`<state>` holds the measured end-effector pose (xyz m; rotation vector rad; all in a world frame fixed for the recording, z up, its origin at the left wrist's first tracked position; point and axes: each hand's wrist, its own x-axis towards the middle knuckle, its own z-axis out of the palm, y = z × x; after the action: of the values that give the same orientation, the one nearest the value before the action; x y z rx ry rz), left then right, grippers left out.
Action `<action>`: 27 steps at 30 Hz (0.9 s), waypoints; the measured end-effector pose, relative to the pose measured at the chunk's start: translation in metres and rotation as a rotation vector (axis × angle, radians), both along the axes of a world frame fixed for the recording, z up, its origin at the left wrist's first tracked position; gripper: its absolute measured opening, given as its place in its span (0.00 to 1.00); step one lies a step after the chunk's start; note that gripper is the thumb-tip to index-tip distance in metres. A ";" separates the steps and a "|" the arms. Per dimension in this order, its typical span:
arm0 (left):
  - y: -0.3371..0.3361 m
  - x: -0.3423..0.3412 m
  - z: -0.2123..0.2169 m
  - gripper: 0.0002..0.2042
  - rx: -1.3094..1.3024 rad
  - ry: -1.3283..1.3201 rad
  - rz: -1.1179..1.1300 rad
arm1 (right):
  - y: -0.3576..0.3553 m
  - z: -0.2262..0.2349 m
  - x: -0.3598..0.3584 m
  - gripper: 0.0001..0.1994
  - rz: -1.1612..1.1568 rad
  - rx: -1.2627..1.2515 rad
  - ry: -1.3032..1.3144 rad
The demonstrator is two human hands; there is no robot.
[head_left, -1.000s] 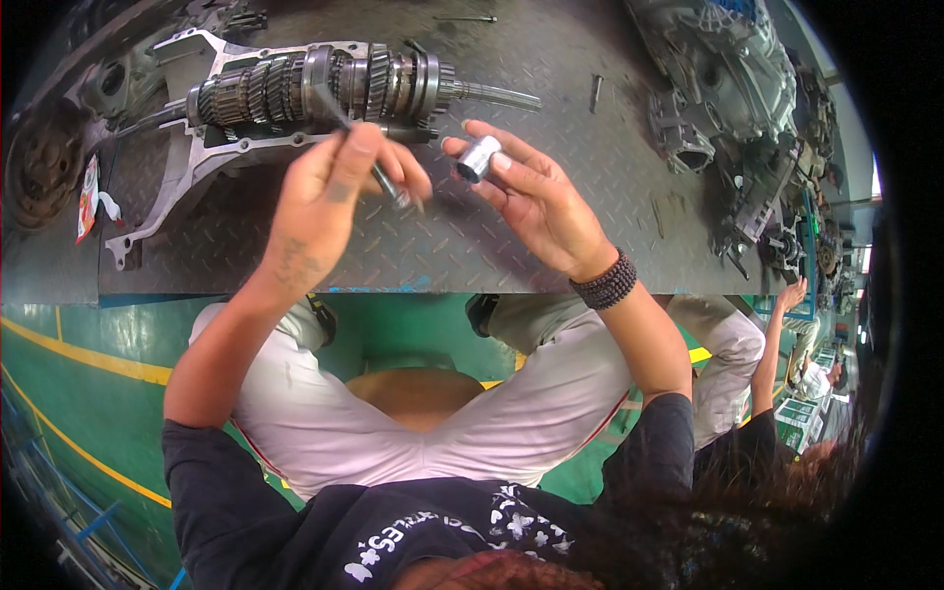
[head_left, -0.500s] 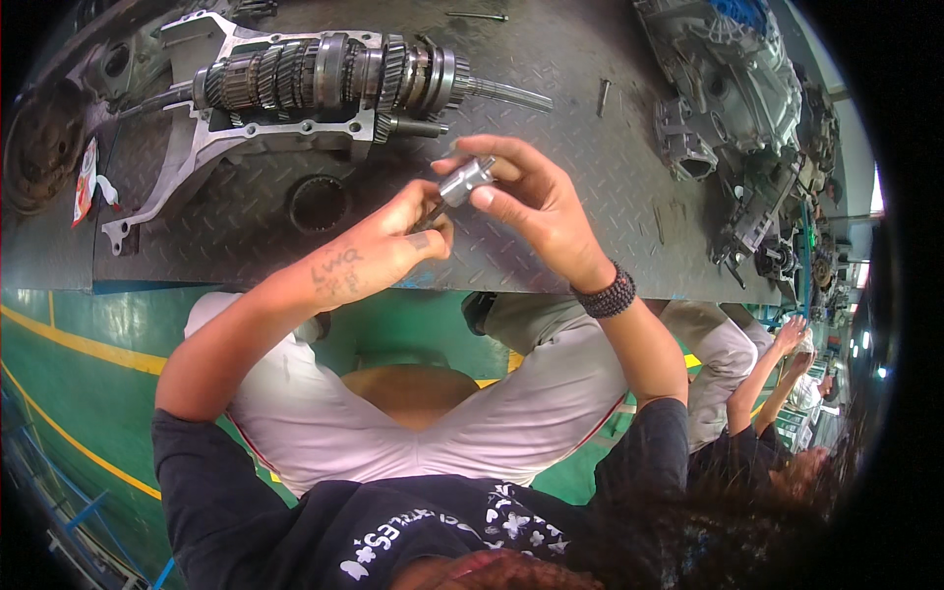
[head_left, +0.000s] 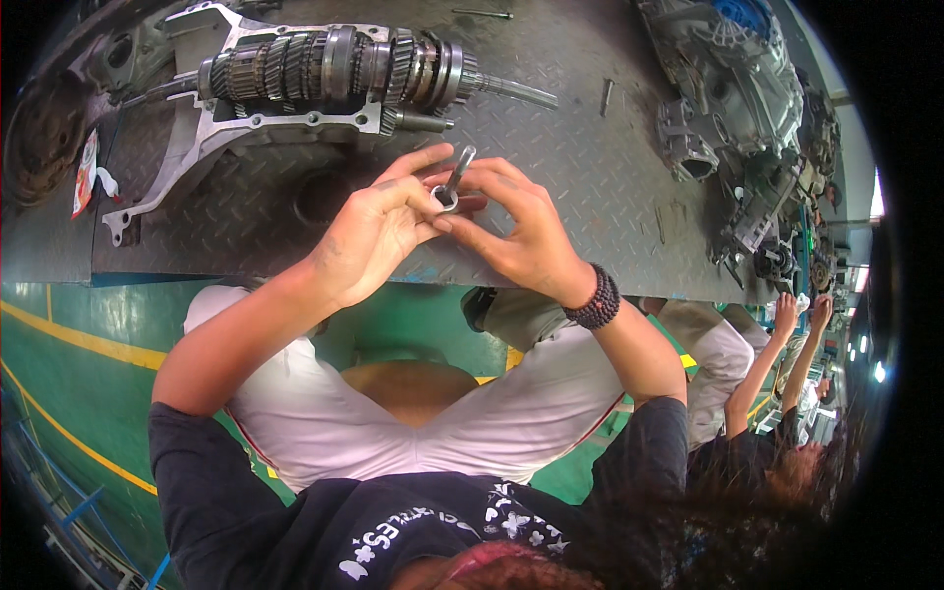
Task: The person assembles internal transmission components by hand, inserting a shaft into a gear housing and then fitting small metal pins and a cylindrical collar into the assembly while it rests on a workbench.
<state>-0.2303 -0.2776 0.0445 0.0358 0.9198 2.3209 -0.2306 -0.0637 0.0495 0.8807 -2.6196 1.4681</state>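
Socket [head_left: 444,202], where is it?
"Above the counter [head_left: 629,231], rod [head_left: 461,165] rising from its open end."
"How's it held?"
"My left hand [head_left: 374,228] and right hand [head_left: 521,228], half curled, pinch it together."

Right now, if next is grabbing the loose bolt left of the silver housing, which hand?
Right hand, probably: it's nearer the loose bolt; the left hand sits farther left. Both are busy at the metal socket, though.

Soft, moderate light covers your counter [head_left: 570,231]; a white lamp [head_left: 879,371] glares far right, and edges curve into black.
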 end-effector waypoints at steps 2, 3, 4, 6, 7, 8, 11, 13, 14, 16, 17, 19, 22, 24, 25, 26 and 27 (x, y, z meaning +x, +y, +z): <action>-0.001 0.000 -0.002 0.34 -0.028 0.017 0.003 | -0.001 0.000 -0.003 0.19 0.021 0.021 0.049; -0.001 0.000 -0.003 0.33 -0.057 0.035 0.007 | -0.001 0.000 -0.005 0.18 0.044 0.041 0.099; -0.001 -0.001 -0.002 0.33 -0.056 0.035 0.007 | -0.001 0.000 -0.007 0.18 0.043 0.042 0.099; 0.000 -0.003 0.000 0.31 -0.109 0.017 0.060 | -0.002 0.001 -0.009 0.17 0.088 0.024 0.294; -0.002 -0.005 0.000 0.31 -0.110 0.017 0.060 | -0.003 -0.001 -0.008 0.17 0.087 0.023 0.294; -0.005 -0.007 -0.001 0.31 -0.140 0.082 0.013 | -0.005 -0.003 -0.006 0.17 0.058 0.008 0.266; -0.007 -0.007 -0.002 0.29 -0.170 0.155 -0.043 | -0.008 0.001 -0.003 0.17 0.015 0.011 0.204; -0.003 -0.006 -0.004 0.27 -0.164 0.173 -0.061 | -0.005 0.002 -0.004 0.17 -0.009 0.037 0.179; 0.002 -0.006 -0.005 0.25 -0.161 0.123 -0.028 | -0.002 -0.002 -0.005 0.16 -0.035 0.023 0.172; 0.005 -0.006 -0.009 0.21 -0.180 0.076 0.024 | 0.001 -0.005 -0.006 0.13 -0.098 -0.021 0.181; 0.010 -0.005 -0.010 0.21 -0.190 0.054 0.083 | 0.003 -0.006 -0.007 0.10 -0.126 -0.019 0.164; 0.006 -0.005 -0.015 0.21 -0.223 0.072 0.101 | 0.000 -0.004 -0.009 0.10 -0.094 -0.080 0.189; -0.001 -0.006 -0.018 0.20 -0.302 0.079 0.140 | 0.001 -0.004 -0.013 0.09 -0.065 -0.094 0.170; -0.002 -0.008 -0.023 0.19 -0.322 0.088 0.159 | 0.006 -0.005 -0.014 0.09 -0.086 -0.154 0.088; 0.001 -0.010 -0.027 0.18 -0.309 0.095 0.159 | 0.013 -0.007 -0.016 0.09 -0.083 -0.148 0.107; 0.000 -0.011 -0.027 0.18 -0.325 0.086 0.138 | 0.017 -0.004 -0.017 0.09 -0.083 -0.215 0.016; 0.002 -0.012 -0.026 0.18 -0.310 0.104 0.108 | 0.020 -0.002 -0.017 0.10 -0.081 -0.284 -0.075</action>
<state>-0.2426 -0.2751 0.0183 -0.0240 1.3551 2.2639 -0.2477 -0.0438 0.0478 0.6948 -2.3760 1.8223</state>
